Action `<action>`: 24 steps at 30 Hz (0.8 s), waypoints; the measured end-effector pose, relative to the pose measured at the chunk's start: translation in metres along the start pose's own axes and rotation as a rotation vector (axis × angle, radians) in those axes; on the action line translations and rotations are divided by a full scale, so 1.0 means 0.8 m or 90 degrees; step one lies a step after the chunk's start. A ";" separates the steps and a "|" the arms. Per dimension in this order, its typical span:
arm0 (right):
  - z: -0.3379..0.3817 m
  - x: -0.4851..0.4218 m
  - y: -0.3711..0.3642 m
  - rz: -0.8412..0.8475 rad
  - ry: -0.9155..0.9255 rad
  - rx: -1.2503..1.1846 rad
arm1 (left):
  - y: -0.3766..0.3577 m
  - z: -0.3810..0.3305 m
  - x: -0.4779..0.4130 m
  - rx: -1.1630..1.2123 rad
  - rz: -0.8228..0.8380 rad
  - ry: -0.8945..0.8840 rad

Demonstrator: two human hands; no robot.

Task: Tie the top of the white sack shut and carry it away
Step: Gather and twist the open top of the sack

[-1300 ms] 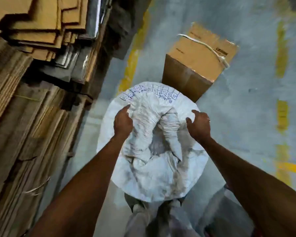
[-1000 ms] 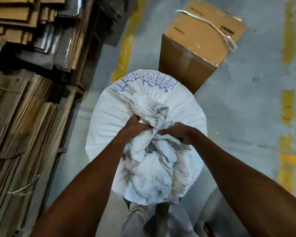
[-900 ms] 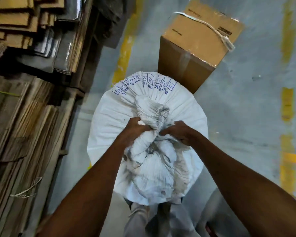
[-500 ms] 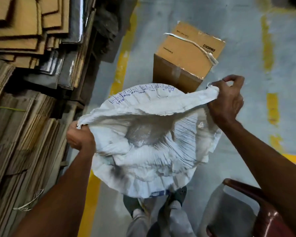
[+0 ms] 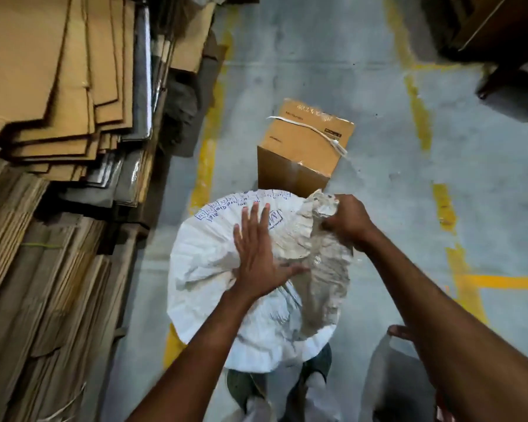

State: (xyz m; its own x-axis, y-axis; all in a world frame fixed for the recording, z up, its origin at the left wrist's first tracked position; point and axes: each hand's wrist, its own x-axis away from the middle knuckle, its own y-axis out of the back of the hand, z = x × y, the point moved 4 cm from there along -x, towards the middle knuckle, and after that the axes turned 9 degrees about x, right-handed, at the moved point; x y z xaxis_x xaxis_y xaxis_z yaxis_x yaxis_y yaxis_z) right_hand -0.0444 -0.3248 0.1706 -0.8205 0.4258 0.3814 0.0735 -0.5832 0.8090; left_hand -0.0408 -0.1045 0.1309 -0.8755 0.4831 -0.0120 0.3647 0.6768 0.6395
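Note:
A full white woven sack (image 5: 208, 287) with blue print stands on the grey floor right in front of my feet. My left hand (image 5: 256, 254) lies flat on its top, fingers spread, pressing the cloth down. My right hand (image 5: 346, 222) is closed around the bunched, dusty end of the sack's loose top cloth (image 5: 320, 208), holding it at the sack's far right edge. The cloth runs crumpled from that fist down the sack's right side. No knot shows.
A strapped cardboard box (image 5: 305, 147) stands just beyond the sack. Stacks of flattened cardboard (image 5: 52, 147) line the left. A dark red chair (image 5: 400, 385) sits at lower right. Yellow floor lines (image 5: 208, 141) run along the aisle; dark objects (image 5: 512, 71) stand far right.
Both hands had the sack's mouth stretched wide apart. Now my left hand has let go and presses flat on the top, while my right hand has gathered the cloth into a bunch.

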 end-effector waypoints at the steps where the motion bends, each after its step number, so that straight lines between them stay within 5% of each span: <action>1: 0.013 0.008 0.001 -0.069 -0.024 -0.038 | -0.015 -0.035 -0.012 -0.009 0.085 -0.015; 4: 0.041 0.019 0.005 -0.171 -0.174 -0.160 | -0.042 -0.098 -0.031 -0.053 0.150 0.020; 7: 0.045 0.021 0.019 -0.169 -0.287 -0.255 | -0.044 -0.111 -0.019 0.004 0.047 0.215; 11: 0.042 0.019 0.064 -0.163 -0.104 -0.119 | -0.005 -0.081 -0.011 0.104 -0.090 0.212; 15: 0.037 0.017 0.077 -0.059 0.137 0.091 | 0.035 -0.049 -0.029 0.077 -0.012 0.155; 24: 0.064 0.047 0.065 0.093 0.096 0.156 | 0.031 -0.073 -0.023 -0.017 0.096 0.191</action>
State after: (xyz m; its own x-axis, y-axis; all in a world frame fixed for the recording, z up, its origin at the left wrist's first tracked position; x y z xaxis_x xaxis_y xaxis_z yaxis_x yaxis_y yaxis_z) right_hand -0.0423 -0.3039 0.2498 -0.8650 0.2313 0.4453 0.3159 -0.4384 0.8414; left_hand -0.0345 -0.1290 0.1921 -0.8682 0.3886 0.3087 0.4922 0.5941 0.6363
